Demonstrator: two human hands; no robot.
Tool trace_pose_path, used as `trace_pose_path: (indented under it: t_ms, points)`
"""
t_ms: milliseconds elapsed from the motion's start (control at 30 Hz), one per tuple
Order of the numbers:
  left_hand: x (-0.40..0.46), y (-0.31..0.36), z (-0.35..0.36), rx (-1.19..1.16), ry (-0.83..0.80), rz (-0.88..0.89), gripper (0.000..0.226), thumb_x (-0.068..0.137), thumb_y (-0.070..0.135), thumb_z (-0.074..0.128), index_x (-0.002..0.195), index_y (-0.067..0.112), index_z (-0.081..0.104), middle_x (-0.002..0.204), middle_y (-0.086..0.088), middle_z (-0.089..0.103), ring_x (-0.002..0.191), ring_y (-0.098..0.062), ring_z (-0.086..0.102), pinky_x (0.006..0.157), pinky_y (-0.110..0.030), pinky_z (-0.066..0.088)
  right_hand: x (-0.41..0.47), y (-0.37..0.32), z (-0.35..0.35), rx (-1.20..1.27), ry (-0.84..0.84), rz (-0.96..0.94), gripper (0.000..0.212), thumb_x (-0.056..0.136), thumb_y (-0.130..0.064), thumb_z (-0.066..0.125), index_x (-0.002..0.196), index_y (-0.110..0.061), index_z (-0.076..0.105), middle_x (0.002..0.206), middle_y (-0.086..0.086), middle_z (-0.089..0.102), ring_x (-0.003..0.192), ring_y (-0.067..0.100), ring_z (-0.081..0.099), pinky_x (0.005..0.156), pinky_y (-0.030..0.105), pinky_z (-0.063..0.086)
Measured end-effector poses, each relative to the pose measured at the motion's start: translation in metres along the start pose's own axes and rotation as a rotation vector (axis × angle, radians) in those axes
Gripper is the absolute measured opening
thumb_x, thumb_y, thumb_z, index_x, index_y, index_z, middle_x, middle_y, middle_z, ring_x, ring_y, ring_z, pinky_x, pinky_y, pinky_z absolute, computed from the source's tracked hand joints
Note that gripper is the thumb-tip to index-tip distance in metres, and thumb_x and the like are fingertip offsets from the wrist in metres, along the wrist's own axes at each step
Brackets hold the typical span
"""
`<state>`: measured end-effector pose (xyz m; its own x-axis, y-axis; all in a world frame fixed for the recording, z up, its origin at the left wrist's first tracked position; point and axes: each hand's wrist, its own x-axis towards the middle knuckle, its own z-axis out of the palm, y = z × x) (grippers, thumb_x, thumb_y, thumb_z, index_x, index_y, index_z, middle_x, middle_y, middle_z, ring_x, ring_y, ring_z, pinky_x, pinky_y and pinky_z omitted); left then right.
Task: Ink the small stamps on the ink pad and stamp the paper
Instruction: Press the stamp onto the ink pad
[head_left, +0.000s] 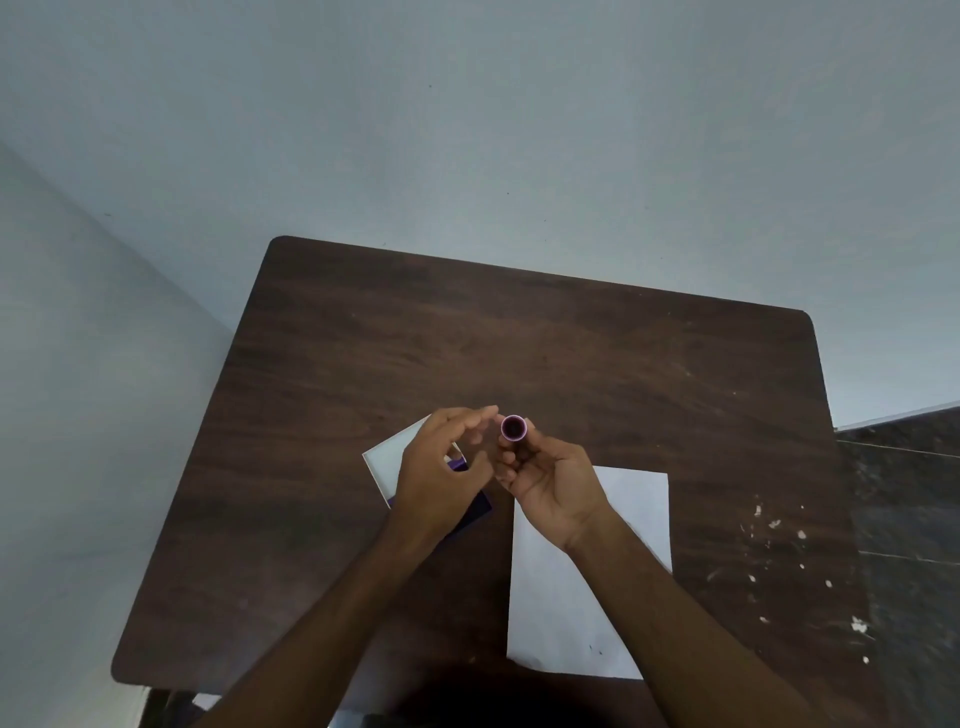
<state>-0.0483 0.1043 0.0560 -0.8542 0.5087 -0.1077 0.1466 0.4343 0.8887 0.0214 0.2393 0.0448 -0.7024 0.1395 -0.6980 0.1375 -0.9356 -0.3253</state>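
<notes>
Open desk far and right, clutter near centre

The far half of the desk (519, 332) and its right side lie bare; the ink pad (467, 512) at left-centre and the paper (566, 613) just right of it fill the near middle, with a narrow strip between them.

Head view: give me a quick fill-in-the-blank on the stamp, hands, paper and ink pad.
1. The small round stamp is held in the ____ hand.
2. The left hand hovers over the open ____.
3. The white paper lies on the ____ wooden table.
4. The stamp's round face is ringed in ____.

Missing words: right; ink pad; dark brown; pink
</notes>
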Motion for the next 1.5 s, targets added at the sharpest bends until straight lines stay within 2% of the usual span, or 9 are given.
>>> trace_pose_path:
  t_ms: [233, 500, 600, 800, 967, 1100, 1200, 1400, 1500]
  points:
    - [-0.01, 0.008, 0.005, 0.003, 0.047, -0.081, 0.042, 0.076, 0.033, 0.078, 0.114, 0.022, 0.065, 0.116, 0.007, 0.065, 0.108, -0.007, 0.057, 0.091, -0.013, 0.042, -0.009, 0.008, 0.007, -0.018, -0.042, 0.055, 0.033, 0.092, -0.014, 0.054, 0.12, 0.001, 0.059, 0.125, 0.021, 0.062, 0.118, 0.033, 0.056, 0.107, 0.041, 0.037]
    - [-0.028, -0.005, -0.005, -0.024, 0.061, -0.094, 0.036, 0.073, 0.033, 0.08, 0.105, 0.024, 0.066, 0.1, 0.015, 0.062, 0.091, 0.004, 0.057, 0.073, -0.004, 0.043, -0.011, 0.019, -0.003, -0.146, -0.031, 0.031, 0.027, 0.088, -0.015, 0.061, 0.109, -0.001, 0.068, 0.111, 0.02, 0.067, 0.089, 0.025, 0.065, 0.08, 0.036, 0.057]
    - [-0.037, -0.027, -0.014, 0.049, 0.067, -0.144, 0.041, 0.075, 0.031, 0.079, 0.112, 0.024, 0.064, 0.105, 0.013, 0.062, 0.089, -0.002, 0.059, 0.072, -0.008, 0.046, -0.005, 0.024, -0.008, -0.41, 0.001, -0.028, 0.023, 0.088, -0.02, 0.062, 0.104, -0.005, 0.071, 0.101, 0.017, 0.07, 0.087, 0.023, 0.064, 0.083, 0.034, 0.056]
    - [-0.057, -0.085, -0.021, 0.322, 0.081, -0.211, 0.047, 0.072, 0.033, 0.079, 0.116, 0.025, 0.065, 0.117, 0.007, 0.063, 0.11, -0.013, 0.054, 0.094, -0.034, 0.044, 0.011, 0.05, -0.008, -1.323, 0.178, -0.329, 0.014, 0.082, -0.041, 0.067, 0.081, -0.027, 0.071, 0.073, -0.007, 0.071, 0.066, 0.013, 0.065, 0.058, 0.018, 0.052]
    - [-0.066, -0.102, -0.008, 0.565, -0.043, -0.146, 0.082, 0.061, 0.061, 0.073, 0.134, 0.033, 0.048, 0.136, 0.008, 0.05, 0.127, -0.016, 0.04, 0.101, -0.035, 0.028, 0.032, 0.076, -0.011, -1.688, 0.168, -0.331, 0.029, 0.089, -0.038, 0.057, 0.1, -0.013, 0.067, 0.098, 0.006, 0.067, 0.093, 0.021, 0.061, 0.081, 0.025, 0.043]
    - [-0.066, -0.107, 0.001, 0.643, -0.053, -0.102, 0.094, 0.058, 0.065, 0.072, 0.139, 0.03, 0.041, 0.141, 0.003, 0.046, 0.129, -0.021, 0.039, 0.104, -0.042, 0.029, 0.053, 0.083, 0.004, -1.714, 0.297, 0.132, 0.054, 0.093, -0.042, 0.047, 0.136, -0.01, 0.038, 0.142, 0.013, 0.041, 0.127, 0.032, 0.041, 0.107, 0.036, 0.03]
    - [-0.064, -0.111, 0.004, 0.649, -0.029, -0.106, 0.092, 0.057, 0.058, 0.076, 0.137, 0.028, 0.043, 0.139, 0.002, 0.049, 0.128, -0.021, 0.041, 0.102, -0.044, 0.03, 0.057, 0.086, 0.008, -1.716, 0.352, 0.287, 0.063, 0.092, -0.044, 0.049, 0.142, -0.013, 0.027, 0.15, 0.011, 0.03, 0.133, 0.031, 0.033, 0.112, 0.039, 0.024]
    - [-0.061, -0.119, 0.006, 0.602, 0.042, -0.113, 0.083, 0.055, 0.058, 0.076, 0.129, 0.032, 0.05, 0.131, 0.007, 0.055, 0.121, -0.018, 0.046, 0.097, -0.042, 0.033, 0.063, 0.094, 0.01, -1.813, 0.376, 0.326, 0.066, 0.091, -0.04, 0.053, 0.143, -0.014, 0.023, 0.152, 0.009, 0.026, 0.136, 0.028, 0.029, 0.114, 0.037, 0.021]
    - [-0.061, -0.12, 0.006, 0.59, 0.076, -0.091, 0.077, 0.058, 0.061, 0.069, 0.127, 0.034, 0.051, 0.13, 0.009, 0.056, 0.12, -0.016, 0.045, 0.095, -0.041, 0.032, 0.057, 0.099, -0.001, -2.085, 0.165, -0.005, 0.049, 0.094, -0.027, 0.051, 0.137, -0.009, 0.035, 0.146, 0.011, 0.037, 0.129, 0.024, 0.034, 0.109, 0.03, 0.025]
